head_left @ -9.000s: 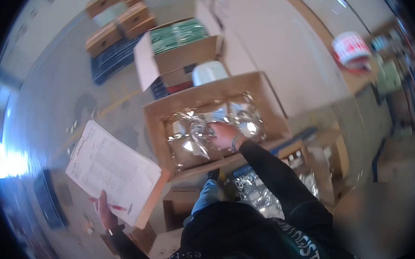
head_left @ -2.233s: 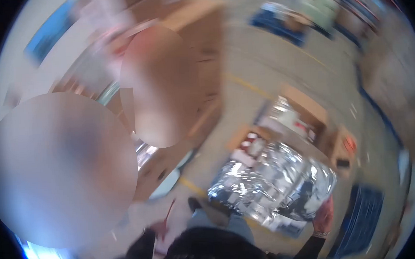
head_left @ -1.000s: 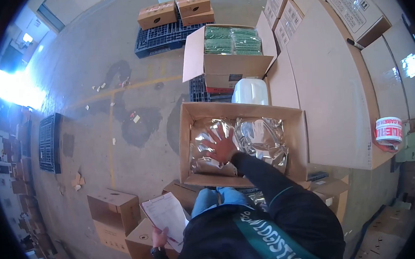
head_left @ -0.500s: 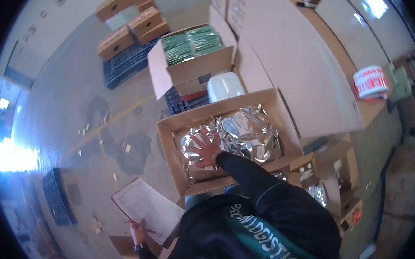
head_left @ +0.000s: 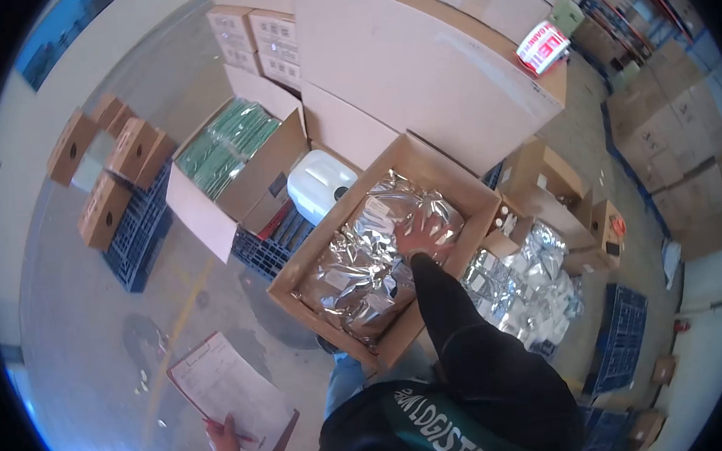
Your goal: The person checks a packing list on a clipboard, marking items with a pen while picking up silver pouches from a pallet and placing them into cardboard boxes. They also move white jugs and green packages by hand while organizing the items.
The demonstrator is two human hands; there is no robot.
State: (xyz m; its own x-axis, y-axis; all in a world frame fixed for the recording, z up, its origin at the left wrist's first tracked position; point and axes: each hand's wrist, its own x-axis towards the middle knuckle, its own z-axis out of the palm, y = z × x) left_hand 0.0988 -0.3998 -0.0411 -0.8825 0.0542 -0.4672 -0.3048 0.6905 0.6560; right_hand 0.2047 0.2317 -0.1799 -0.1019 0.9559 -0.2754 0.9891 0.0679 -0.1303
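My right hand (head_left: 425,238) lies spread, palm down, on silver foil packages (head_left: 355,267) inside an open cardboard box (head_left: 449,170). The shiny, crinkled packages fill much of the box, and the hand rests toward its right-hand end. Down at the lower left, my left hand (head_left: 223,441) is closed at the bottom edge of a clipboard (head_left: 232,390) with a printed sheet on it. A red pen (head_left: 247,438) sticks out from the same fingers across the paper.
A white plastic container (head_left: 321,185) stands beyond the box, beside a carton of green packets (head_left: 228,151). Loose silver packages (head_left: 530,289) are heaped at right. Brown boxes sit on a blue pallet (head_left: 139,239) at far left. A tape roll (head_left: 543,47) tops a large carton.
My right hand has shifted from the left part of the foil packages to the right part. The view has turned right, showing more of the silver heap. My left hand keeps the clipboard.
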